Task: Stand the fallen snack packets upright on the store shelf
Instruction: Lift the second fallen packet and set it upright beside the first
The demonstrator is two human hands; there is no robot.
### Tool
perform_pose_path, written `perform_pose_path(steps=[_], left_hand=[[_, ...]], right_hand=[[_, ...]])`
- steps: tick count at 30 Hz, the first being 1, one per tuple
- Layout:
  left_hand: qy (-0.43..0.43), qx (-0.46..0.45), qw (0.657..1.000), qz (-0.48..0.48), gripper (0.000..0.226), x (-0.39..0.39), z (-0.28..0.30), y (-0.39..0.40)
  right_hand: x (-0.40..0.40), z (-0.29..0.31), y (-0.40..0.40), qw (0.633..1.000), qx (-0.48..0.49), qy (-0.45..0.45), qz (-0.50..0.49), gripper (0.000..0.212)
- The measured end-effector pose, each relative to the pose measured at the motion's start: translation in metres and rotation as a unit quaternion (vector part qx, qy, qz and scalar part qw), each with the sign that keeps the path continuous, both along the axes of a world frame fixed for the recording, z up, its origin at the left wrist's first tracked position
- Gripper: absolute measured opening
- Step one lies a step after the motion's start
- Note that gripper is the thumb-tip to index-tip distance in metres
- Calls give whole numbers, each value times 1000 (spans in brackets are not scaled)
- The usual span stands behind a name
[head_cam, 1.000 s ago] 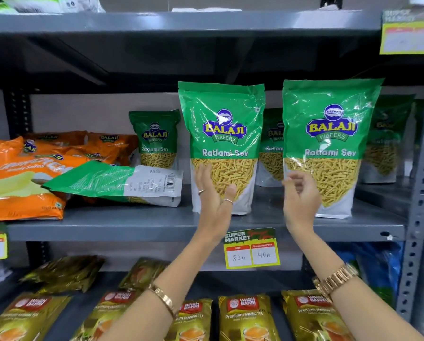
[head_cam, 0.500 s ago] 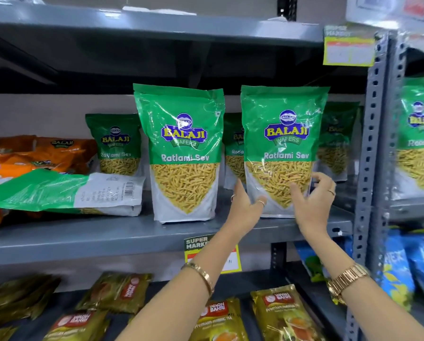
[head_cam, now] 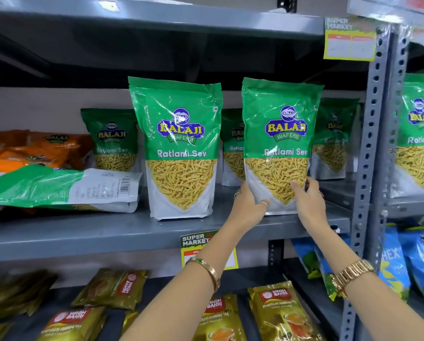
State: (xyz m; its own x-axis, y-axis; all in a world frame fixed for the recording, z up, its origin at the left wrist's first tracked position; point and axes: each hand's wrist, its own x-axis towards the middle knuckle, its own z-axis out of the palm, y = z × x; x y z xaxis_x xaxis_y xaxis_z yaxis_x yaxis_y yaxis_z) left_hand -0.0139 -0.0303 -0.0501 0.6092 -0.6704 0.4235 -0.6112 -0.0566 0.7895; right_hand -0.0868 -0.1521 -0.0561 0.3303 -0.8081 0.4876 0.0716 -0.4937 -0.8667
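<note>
Two large green Ratlami Sev packets stand upright at the front of the grey middle shelf [head_cam: 107,232]. My left hand [head_cam: 249,205] and my right hand [head_cam: 309,200] grip the lower corners of the right packet [head_cam: 278,134], one on each side. The left upright packet [head_cam: 179,143] stands apart from my hands. Another green packet [head_cam: 66,190] lies flat on its face to the left, barcode side up. Smaller green packets [head_cam: 111,139] stand behind.
Orange snack packets [head_cam: 34,151] lie piled at the far left. A perforated grey upright post [head_cam: 375,143] bounds the shelf on the right, with more green packets [head_cam: 420,134] beyond. Gold tea packets [head_cam: 277,313] lie on the lower shelf; blue bags [head_cam: 422,262] sit lower right.
Both hands have shifted from in front of the left upright packet to the right one and closed on its lower corners. The view has panned right.
</note>
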Motion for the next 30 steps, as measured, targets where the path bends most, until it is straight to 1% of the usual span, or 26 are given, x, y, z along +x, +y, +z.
perform_pose_path(steps=[2,4,6,8,11,14,18,21,24,27,30], left_hand=[[-19,-49,998,20,68,-4,1,7],[-64,-122,989,54,63,-9,3,17],[-139,-201,964,105,57,-11,10,30],[-196,-265,930,163,54,-9,22,42],[-221,-317,890,243,55,3,44,68],[-236,-327,864,301,57,27,54,101],[-249,-308,849,351,57,54,56,148],[-242,-297,840,385,57,71,54,180],[-223,-278,836,418,58,85,45,210],[-183,-268,833,449,60,100,36,235],[-125,-268,820,489,65,114,28,258]], right_hand=[[1,0,5,999,-17,-41,-31,59],[3,2,16,991,-70,-92,-70,54],[7,7,32,973,-156,-139,-96,47],[13,17,50,954,-232,-167,-93,45],[32,34,78,931,-305,-190,-70,38],[51,48,109,915,-344,-209,-32,32],[79,60,151,903,-363,-227,21,33],[101,67,180,898,-376,-220,63,35],[122,74,209,897,-379,-202,103,36],[143,77,236,890,-390,-192,135,37],[166,79,261,889,-395,-133,190,41]])
